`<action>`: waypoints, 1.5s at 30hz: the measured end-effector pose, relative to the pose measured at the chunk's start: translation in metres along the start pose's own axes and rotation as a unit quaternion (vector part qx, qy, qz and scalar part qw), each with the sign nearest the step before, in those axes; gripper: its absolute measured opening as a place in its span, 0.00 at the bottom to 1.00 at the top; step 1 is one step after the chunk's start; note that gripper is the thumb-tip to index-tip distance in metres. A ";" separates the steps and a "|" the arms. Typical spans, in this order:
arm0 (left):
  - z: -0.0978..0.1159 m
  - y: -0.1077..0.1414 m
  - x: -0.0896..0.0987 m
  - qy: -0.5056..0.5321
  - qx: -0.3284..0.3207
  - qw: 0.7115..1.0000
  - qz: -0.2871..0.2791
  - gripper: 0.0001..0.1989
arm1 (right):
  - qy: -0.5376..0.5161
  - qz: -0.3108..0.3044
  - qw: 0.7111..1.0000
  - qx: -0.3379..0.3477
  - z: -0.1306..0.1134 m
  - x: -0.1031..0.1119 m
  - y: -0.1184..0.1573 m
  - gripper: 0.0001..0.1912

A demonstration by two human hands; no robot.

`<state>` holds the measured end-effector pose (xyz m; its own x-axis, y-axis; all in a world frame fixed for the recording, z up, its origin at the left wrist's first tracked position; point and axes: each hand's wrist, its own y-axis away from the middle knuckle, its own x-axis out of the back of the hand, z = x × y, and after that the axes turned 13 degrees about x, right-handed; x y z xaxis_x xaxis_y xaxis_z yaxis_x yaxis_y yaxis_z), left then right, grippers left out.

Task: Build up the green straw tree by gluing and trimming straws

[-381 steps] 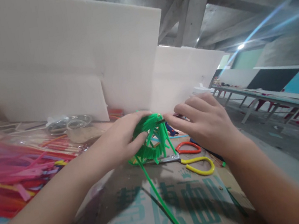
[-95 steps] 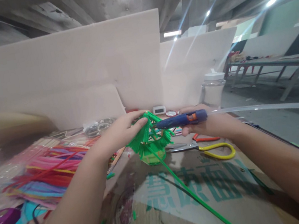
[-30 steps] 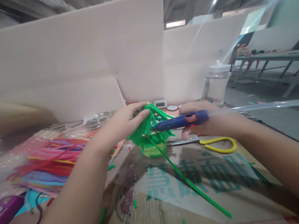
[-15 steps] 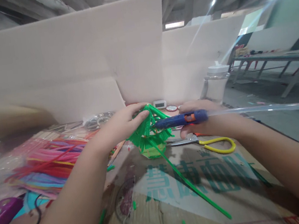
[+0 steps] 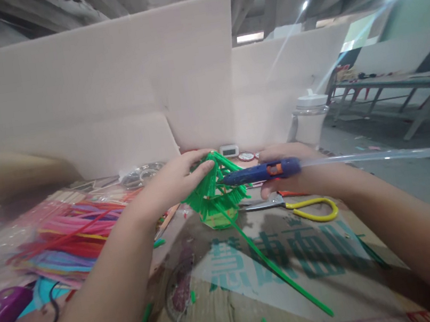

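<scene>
My left hand (image 5: 190, 172) grips the upper left side of a green pipe-cleaner model (image 5: 220, 195), shaped like a small peaked roof on a pale green base. A loose green pipe cleaner (image 5: 282, 274) trails from its front toward the lower right. In my right hand (image 5: 287, 158) is a blue hot glue gun (image 5: 261, 172), fingers wrapped round its body. Its nozzle points left and meets or nearly meets the model's open frame; exact contact is unclear. A clear glue stick (image 5: 380, 157) sticks out of its back end. Below that hand lie scissors (image 5: 313, 210) with yellow handles.
Bundles of coloured pipe cleaners (image 5: 76, 233) lie on the left, near a purple tool with a cord (image 5: 7, 313). A clear bottle with a white lid (image 5: 311, 117) stands back right. White boards (image 5: 99, 92) rise behind, with a small digital display (image 5: 229, 151) before them.
Almost nothing differs. Both hands, the model and the glue gun keep their places; the whole view has shifted very slightly.
</scene>
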<state>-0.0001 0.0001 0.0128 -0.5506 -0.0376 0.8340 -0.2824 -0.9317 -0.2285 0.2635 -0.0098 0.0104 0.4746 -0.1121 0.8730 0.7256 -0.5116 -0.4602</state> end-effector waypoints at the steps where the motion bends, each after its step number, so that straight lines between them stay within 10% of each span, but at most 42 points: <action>1: -0.001 0.000 0.000 0.001 0.000 1.000 0.001 0.27 | -0.005 0.005 1.000 0.001 0.001 0.000 0.000 0.21; 45: -0.003 -0.002 0.000 -0.008 -0.003 1.000 0.007 0.26 | -0.039 0.107 0.989 -0.093 -0.001 0.001 0.004 0.20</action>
<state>-0.0015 0.0028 0.0117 -0.5416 -0.0567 0.8387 -0.2791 -0.9290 -0.2431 0.2658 -0.0128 0.0096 0.6498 -0.1715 0.7405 0.5043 -0.6317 -0.5888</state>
